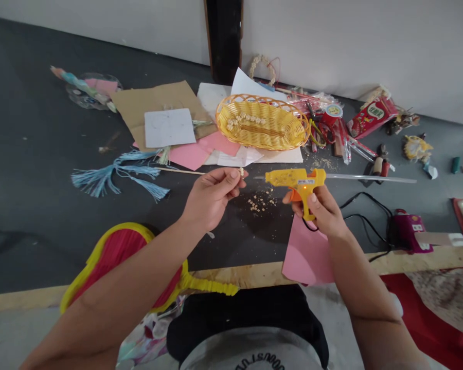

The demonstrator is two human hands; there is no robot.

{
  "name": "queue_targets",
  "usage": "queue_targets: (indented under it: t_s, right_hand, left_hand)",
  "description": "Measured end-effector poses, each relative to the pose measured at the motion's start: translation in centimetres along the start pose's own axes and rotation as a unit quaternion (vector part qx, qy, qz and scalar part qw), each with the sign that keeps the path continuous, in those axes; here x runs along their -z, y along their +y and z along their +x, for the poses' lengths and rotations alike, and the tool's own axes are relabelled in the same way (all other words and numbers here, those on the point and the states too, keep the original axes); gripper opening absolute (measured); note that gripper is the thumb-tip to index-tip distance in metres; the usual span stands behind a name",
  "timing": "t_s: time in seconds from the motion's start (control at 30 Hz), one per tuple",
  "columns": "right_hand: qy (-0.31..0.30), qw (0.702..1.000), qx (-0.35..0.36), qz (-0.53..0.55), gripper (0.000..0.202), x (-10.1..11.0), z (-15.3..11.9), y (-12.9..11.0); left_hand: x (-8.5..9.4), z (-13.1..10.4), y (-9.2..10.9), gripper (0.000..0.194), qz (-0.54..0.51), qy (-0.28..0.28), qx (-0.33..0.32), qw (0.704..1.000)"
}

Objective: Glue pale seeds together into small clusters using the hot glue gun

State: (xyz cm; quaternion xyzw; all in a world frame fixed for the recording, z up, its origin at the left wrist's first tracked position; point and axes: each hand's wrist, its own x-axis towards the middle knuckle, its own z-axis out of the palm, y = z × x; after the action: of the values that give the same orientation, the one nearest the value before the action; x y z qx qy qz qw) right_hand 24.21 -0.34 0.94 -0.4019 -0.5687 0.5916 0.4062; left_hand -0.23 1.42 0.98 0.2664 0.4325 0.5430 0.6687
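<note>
My left hand (219, 195) is closed, pinching a small cream-coloured piece (242, 171) at its fingertips. A thin stick (181, 170) runs from behind that hand toward a blue tassel (116, 172) on the left. My right hand (318, 208) is wrapped round the handle of a yellow glue gun (295, 178), whose nozzle points left toward the small piece without touching it. A long clear glue stick (370, 178) sticks out of the gun's back. Small pale bits (261, 202) lie scattered on the dark table between and below my hands.
Behind my hands, a yellow woven basket (254, 137) holds pale pieces and rests on papers. A red and yellow padded item (127, 246) lies under my left forearm. Black cords (366, 218) reach a purple power block (409, 231) at right. Pink paper (306, 257) overhangs the front edge.
</note>
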Motion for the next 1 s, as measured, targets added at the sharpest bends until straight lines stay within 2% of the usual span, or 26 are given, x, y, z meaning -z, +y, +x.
queue_targets:
  t_s: [0.07, 0.2, 0.33, 0.4, 0.47, 0.53, 0.57, 0.63, 0.7, 0.73, 0.8, 0.87, 1.0]
  right_hand:
    - [0.050, 0.999, -0.019, -0.003, 0.038, 0.9, 0.2, 0.0]
    - [0.124, 0.983, -0.115, -0.067, 0.045, 3.2, 0.7, 0.1]
    - [0.166, 0.952, -0.143, -0.213, 0.045, 5.2, 0.8, 0.0]
    - [0.198, 0.902, -0.140, -0.356, 0.040, 5.7, 0.6, -0.2]
    - [0.225, 0.829, -0.128, -0.496, 0.033, 5.8, 0.3, -0.8]
    - [0.237, 0.776, -0.083, -0.579, 0.025, 5.3, 0.1, -1.4]
    - [0.231, 0.768, -0.043, -0.597, 0.023, 4.7, 0.0, -1.7]
    - [0.179, 0.780, 0.054, -0.597, 0.020, 2.9, 0.4, -2.0]
    - [0.069, 0.812, 0.117, -0.567, 0.018, 0.6, 1.1, -1.7]
    - [0.017, 0.817, 0.133, -0.560, 0.017, -0.6, 1.7, -1.4]
    - [-0.058, 0.804, 0.129, -0.578, 0.019, -2.8, 2.8, -0.7]
    - [-0.101, 0.778, 0.104, -0.611, 0.019, -4.6, 3.8, -0.2]
    - [-0.087, 0.743, 0.057, -0.661, 0.021, -6.1, 4.8, 0.3]
  left_hand:
    - [0.0, 0.1, 0.0, 0.020, -0.010, 0.013, -0.008, 1.000]
    - [-0.1, 0.1, 0.0, 0.023, -0.014, 0.010, -0.011, 1.000]
    - [-0.1, 0.2, -0.2, 0.027, -0.011, 0.002, -0.016, 1.000]
    - [-0.1, 0.3, -0.3, 0.027, -0.010, 0.004, -0.019, 1.000]
    - [-0.1, 0.5, -0.4, 0.028, -0.011, 0.009, -0.022, 1.000]
    - [0.0, 0.5, -0.4, 0.029, -0.008, 0.011, -0.021, 1.000]
    - [0.0, 0.5, -0.5, 0.029, -0.006, 0.008, -0.019, 1.000]
    - [0.0, 0.5, -0.6, 0.028, 0.000, 0.000, -0.016, 1.000]
    - [0.1, 0.5, -0.7, 0.027, 0.009, -0.006, -0.017, 1.000]
    - [0.1, 0.6, -0.7, 0.027, 0.012, -0.005, -0.019, 1.000]
    - [0.2, 0.6, -0.8, 0.027, 0.015, -0.002, -0.026, 1.000]
    - [0.3, 0.7, -0.8, 0.026, 0.013, -0.003, -0.032, 0.999]
    - [0.4, 0.6, -0.9, 0.025, 0.011, -0.013, -0.036, 0.999]
